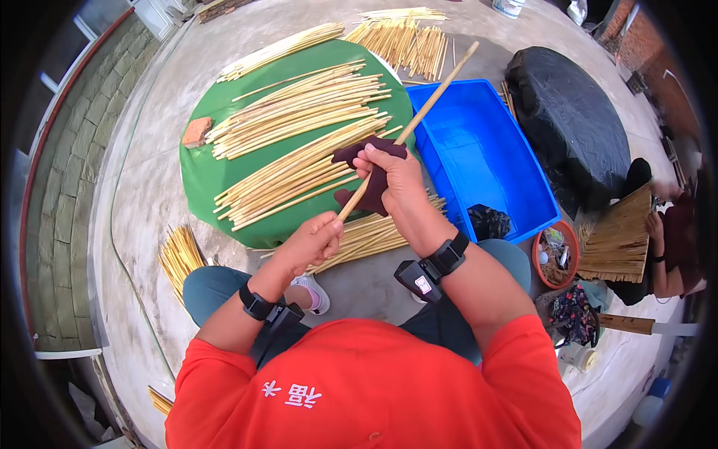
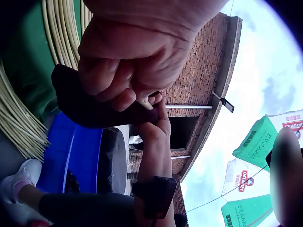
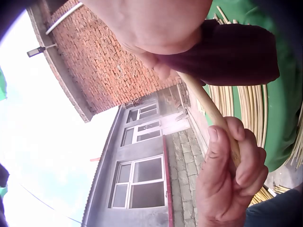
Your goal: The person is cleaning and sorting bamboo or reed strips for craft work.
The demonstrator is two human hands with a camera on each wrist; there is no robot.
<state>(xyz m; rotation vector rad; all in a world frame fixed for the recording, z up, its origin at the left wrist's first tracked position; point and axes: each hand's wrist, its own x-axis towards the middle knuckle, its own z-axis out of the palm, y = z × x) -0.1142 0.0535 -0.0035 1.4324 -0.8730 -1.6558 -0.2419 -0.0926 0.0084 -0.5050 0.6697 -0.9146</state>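
Observation:
A long pale straw-coloured stalk (image 1: 440, 91) runs slantwise between the hands, its far end rising over the blue tub. My left hand (image 1: 314, 241) grips its near end, with fingers curled round it and the thumb along it in the right wrist view. Farther up, my right hand (image 1: 398, 176) holds the stalk through a dark maroon cloth (image 3: 241, 54). Flaps of the cloth hang out on both sides of the fingers. Between the hands a bare length of stalk (image 3: 208, 105) shows. The left wrist view has the left fist (image 2: 135, 52) partly covering the cloth.
Bundles of similar stalks (image 1: 299, 112) lie on a green round tabletop (image 1: 198, 176), with a brick (image 1: 197, 132) at its left edge. On the right stand a blue tub (image 1: 479, 142), a black-covered mound (image 1: 572, 120) and an orange basin (image 1: 550, 278). Another person (image 1: 677, 239) works at far right.

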